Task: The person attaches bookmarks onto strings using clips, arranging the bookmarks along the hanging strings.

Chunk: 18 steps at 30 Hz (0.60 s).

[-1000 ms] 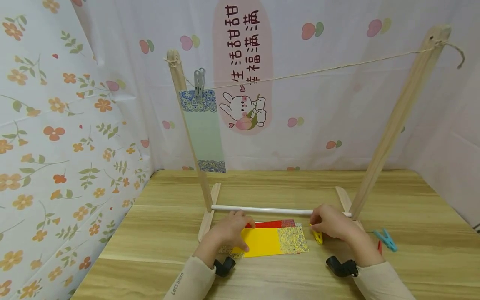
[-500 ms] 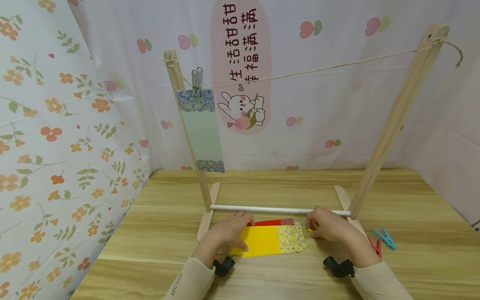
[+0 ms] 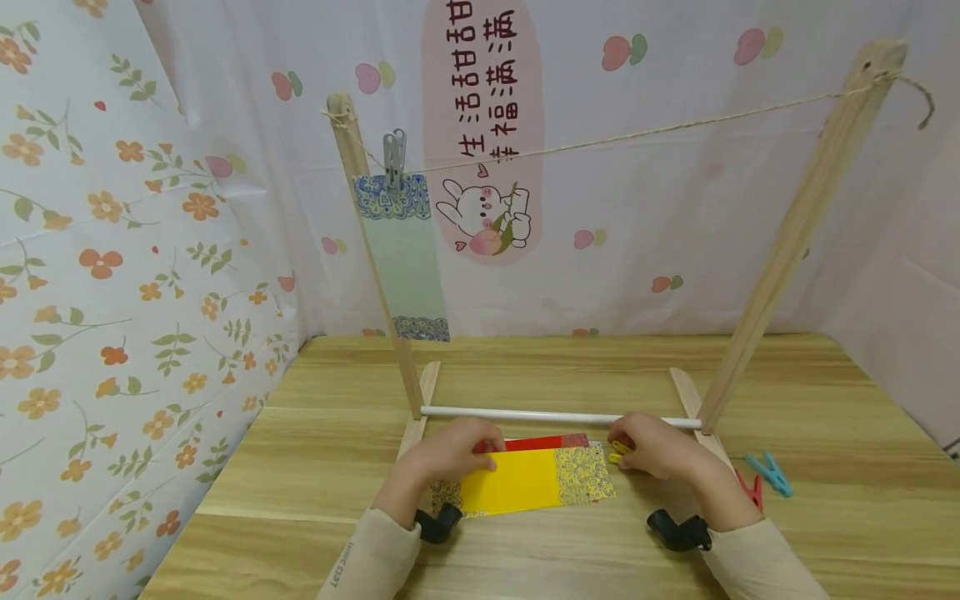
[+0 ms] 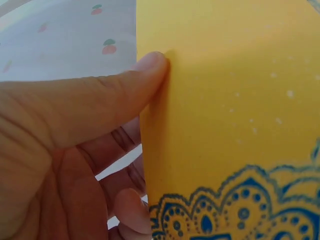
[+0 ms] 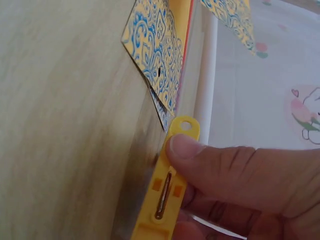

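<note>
Your left hand (image 3: 452, 448), fingers (image 4: 148, 66) clamped on yellow card (image 3: 517, 482), your right hand (image 3: 660, 448), clamped on yellow clothespin (image 5: 161, 192), worktop (image 3: 532, 558) beneath.

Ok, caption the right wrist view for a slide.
Right hand pinches a yellow clip near the patterned end of a yellow card.

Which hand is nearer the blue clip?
Right. The right hand, pinching a yellow clip, is left of the blue clip; the left hand grips the yellow card, farther left.
</note>
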Motion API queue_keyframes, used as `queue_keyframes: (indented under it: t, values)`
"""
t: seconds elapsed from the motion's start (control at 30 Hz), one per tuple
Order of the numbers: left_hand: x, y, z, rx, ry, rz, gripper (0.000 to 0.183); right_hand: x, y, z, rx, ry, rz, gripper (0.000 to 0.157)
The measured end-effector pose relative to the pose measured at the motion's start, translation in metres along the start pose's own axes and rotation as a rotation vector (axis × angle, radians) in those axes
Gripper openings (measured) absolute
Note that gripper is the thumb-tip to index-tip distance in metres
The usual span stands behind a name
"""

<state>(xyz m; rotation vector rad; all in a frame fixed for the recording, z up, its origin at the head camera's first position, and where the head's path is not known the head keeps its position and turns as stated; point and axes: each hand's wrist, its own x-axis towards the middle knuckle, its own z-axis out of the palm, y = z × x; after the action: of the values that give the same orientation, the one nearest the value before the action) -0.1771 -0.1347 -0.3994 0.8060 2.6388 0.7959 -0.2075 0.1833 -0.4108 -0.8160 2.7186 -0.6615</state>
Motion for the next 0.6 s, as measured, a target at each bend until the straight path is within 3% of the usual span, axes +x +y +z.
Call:
queue_keyframes:
  t: [0.37,0.6]
  values:
    - [-0.007,0.001,-0.010,-0.048,0.027,0.015,0.009,0.000,0.000,-0.001,0.112,0.018,-0.126,0.022]
    - [-0.013,0.001,-0.018,-0.063,0.072,0.051,0.010,0.000,-0.002,-0.003,0.121,0.071,-0.172,0.024]
